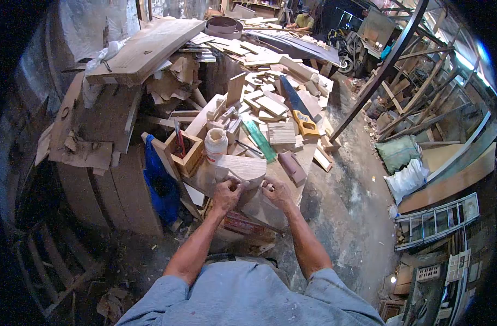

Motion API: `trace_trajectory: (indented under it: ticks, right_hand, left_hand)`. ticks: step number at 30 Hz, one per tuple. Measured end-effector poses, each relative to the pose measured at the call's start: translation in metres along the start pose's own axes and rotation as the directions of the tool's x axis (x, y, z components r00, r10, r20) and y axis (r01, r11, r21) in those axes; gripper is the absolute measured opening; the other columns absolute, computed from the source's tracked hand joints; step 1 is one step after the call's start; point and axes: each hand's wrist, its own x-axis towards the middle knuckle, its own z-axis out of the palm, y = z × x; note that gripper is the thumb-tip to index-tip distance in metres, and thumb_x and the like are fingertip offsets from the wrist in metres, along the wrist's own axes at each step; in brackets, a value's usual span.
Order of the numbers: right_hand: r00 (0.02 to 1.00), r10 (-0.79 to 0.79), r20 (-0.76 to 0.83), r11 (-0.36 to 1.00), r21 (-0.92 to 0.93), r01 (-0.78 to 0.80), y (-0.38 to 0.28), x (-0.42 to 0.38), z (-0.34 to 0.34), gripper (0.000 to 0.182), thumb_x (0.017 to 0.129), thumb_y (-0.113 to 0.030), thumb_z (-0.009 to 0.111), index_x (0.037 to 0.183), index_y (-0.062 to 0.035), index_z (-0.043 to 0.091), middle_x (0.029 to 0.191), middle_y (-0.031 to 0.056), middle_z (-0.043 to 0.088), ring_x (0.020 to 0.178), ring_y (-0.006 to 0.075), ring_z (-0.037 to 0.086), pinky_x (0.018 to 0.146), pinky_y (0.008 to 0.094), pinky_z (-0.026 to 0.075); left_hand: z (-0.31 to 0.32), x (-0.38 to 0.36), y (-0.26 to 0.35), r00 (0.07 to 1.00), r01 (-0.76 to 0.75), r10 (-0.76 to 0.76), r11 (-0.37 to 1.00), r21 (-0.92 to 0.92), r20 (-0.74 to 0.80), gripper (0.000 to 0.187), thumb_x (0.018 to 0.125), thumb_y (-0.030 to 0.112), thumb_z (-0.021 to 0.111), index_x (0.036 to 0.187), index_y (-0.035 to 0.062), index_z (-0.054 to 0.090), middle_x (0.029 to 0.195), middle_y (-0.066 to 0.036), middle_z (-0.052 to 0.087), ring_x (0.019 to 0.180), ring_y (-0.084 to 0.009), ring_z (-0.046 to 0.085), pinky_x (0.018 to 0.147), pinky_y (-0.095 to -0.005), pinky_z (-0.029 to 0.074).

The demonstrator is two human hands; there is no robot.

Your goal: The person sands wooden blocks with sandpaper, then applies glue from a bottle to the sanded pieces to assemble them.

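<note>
Near the front of the workbench I hold a pale wooden piece (242,164) with a curved lower edge. My left hand (227,195) is closed on its lower left side, thumb and fingers pinched together. My right hand (277,193) has its fingers curled at the piece's right end; just what sits between those fingertips is too small to make out. Right behind the piece stands a white plastic jar (216,142) with a crusted rim. A brown sanding block or wood block (292,167) lies beyond my right hand.
A wooden box (190,157) with tools stands left. A green ruler (259,140), a handsaw with yellow handle (306,124) and piled wood offcuts (270,106) cover the bench behind. A thick board (145,50) rests at upper left. A person (303,22) is far back.
</note>
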Motion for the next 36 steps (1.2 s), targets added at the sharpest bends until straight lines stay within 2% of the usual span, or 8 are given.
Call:
trace_trajectory:
  ticks: [10,16,20,23,24,27,30,36]
  right_hand:
    - [0.999,-0.035,0.000,0.999,0.040,0.035,-0.006,0.001,-0.003,0.030,0.083,-0.023,0.075,0.109,-0.0099,0.068,0.082,0.0053,0.067,0.073,0.0197,0.063,0.069,0.0347,0.052]
    - [0.998,0.041,-0.057,0.994,0.107,-0.035,-0.012,-0.006,-0.009,0.028,0.086,-0.020,0.072,0.112,-0.0075,0.073,0.086,0.0101,0.071,0.074,0.0208,0.067,0.070,0.0368,0.053]
    - [0.853,0.445,-0.272,0.870,0.359,-0.338,-0.031,-0.030,-0.023,0.031,0.096,-0.024,0.061,0.099,0.0035,0.074,0.092,0.0069,0.072,0.079,0.0155,0.064,0.072,0.0309,0.051]
    - [0.811,0.478,-0.339,0.784,0.581,-0.219,-0.035,-0.060,0.007,0.034,0.099,-0.027,0.056,0.098,0.0018,0.075,0.096,0.0094,0.072,0.086,0.0157,0.064,0.077,0.0299,0.050]
    - [0.741,0.637,-0.213,0.681,0.605,-0.412,-0.077,-0.065,0.006,0.035,0.101,-0.026,0.053,0.101,0.0013,0.074,0.100,0.0107,0.072,0.095,0.0165,0.063,0.083,0.0295,0.048]
    - [0.706,0.689,-0.162,0.643,0.586,-0.493,-0.100,-0.071,0.050,0.034,0.104,-0.026,0.050,0.112,0.0001,0.071,0.105,0.0109,0.071,0.102,0.0177,0.061,0.088,0.0300,0.047]
    - [0.737,0.571,-0.362,0.746,0.604,-0.281,-0.133,-0.072,0.080,0.032,0.104,-0.024,0.051,0.120,-0.0008,0.067,0.104,0.0083,0.070,0.096,0.0177,0.061,0.085,0.0335,0.050]
    - [0.774,0.513,-0.370,0.785,0.568,-0.249,-0.150,-0.074,0.104,0.027,0.100,-0.016,0.060,0.123,-0.0022,0.066,0.106,0.0062,0.069,0.095,0.0115,0.062,0.081,0.0261,0.052]
  left_hand:
    - [-0.011,-0.001,0.016,0.994,0.092,-0.093,0.996,0.006,0.055,0.054,0.087,0.052,0.074,0.092,-0.0017,0.076,0.079,-0.014,0.074,0.073,-0.0218,0.070,0.069,-0.0375,0.053]
    - [-0.024,-0.010,0.020,0.997,0.067,-0.059,0.988,-0.137,0.056,0.035,0.094,0.033,0.070,0.091,-0.0015,0.074,0.078,-0.013,0.072,0.073,-0.0218,0.069,0.069,-0.0349,0.052]
    - [-0.048,-0.033,-0.002,0.986,0.003,0.000,1.000,0.013,-0.165,0.025,0.094,0.021,0.070,0.088,-0.0037,0.067,0.074,-0.010,0.066,0.075,-0.0146,0.064,0.072,-0.0309,0.051]
    - [-0.055,-0.052,0.012,0.998,0.026,-0.037,0.983,-0.181,-0.059,0.016,0.094,0.015,0.069,0.101,0.0004,0.068,0.087,-0.008,0.070,0.080,-0.0147,0.065,0.072,-0.0301,0.052]
    - [-0.051,-0.059,0.005,0.995,0.045,-0.020,0.965,-0.257,0.099,0.023,0.095,0.015,0.069,0.114,0.0025,0.065,0.094,-0.006,0.071,0.084,-0.0152,0.066,0.074,-0.0297,0.053]
    - [-0.053,-0.071,0.035,0.807,0.497,-0.195,0.733,-0.464,0.558,0.024,0.096,0.013,0.068,0.118,0.0026,0.064,0.099,-0.005,0.071,0.086,-0.0145,0.067,0.075,-0.0289,0.054]
    - [-0.046,-0.070,0.013,0.874,0.208,0.082,0.828,-0.520,0.480,0.027,0.097,0.010,0.066,0.122,0.0024,0.062,0.103,-0.004,0.070,0.088,-0.0127,0.066,0.073,-0.0292,0.055]
    - [-0.078,-0.031,-0.035,0.889,0.334,-0.092,0.799,-0.499,0.448,0.027,0.096,0.006,0.066,0.122,-0.0018,0.063,0.106,-0.005,0.070,0.092,-0.0112,0.065,0.079,-0.0269,0.054]
